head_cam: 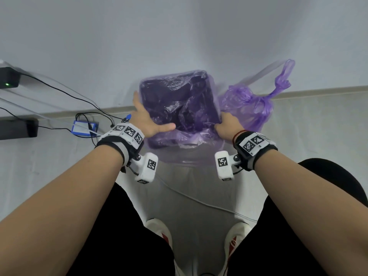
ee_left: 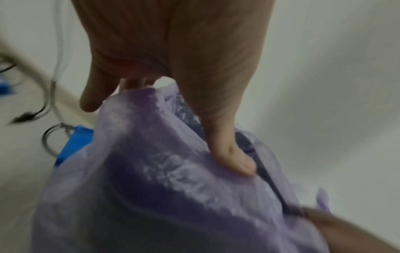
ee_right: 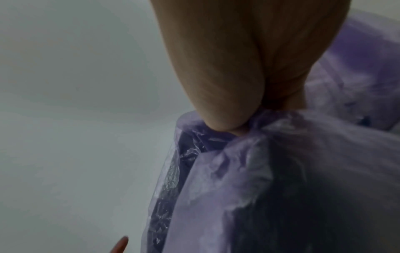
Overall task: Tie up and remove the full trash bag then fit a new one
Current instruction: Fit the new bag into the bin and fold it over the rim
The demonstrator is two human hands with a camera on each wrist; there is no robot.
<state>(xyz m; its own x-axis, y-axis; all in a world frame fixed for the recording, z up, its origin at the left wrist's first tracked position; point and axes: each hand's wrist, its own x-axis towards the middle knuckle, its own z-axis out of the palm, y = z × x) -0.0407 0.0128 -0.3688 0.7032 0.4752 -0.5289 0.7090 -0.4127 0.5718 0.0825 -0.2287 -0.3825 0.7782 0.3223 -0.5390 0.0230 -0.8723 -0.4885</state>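
A dark square bin [head_cam: 159,143] stands on the floor against the wall, lined with a new translucent purple bag [head_cam: 179,104] whose edge is folded over the rim. My left hand [head_cam: 150,116] lies spread on the bin's near-left corner, fingers along the outside and thumb [ee_left: 234,162] pressing the film onto the rim. At the near-right corner my right hand [head_cam: 227,124] pinches a gathered bunch of the new bag [ee_right: 249,154] between its thumb [ee_right: 218,118] and fingers. The full purple bag [head_cam: 249,102], tied in a knot [head_cam: 280,84], sits to the right of the bin.
To the left lie black cables, a blue box [head_cam: 84,127], a black adapter [head_cam: 9,77] and a black power strip [head_cam: 18,128]. A white cable [head_cam: 199,202] crosses the floor between the bin and my shoes [head_cam: 159,232].
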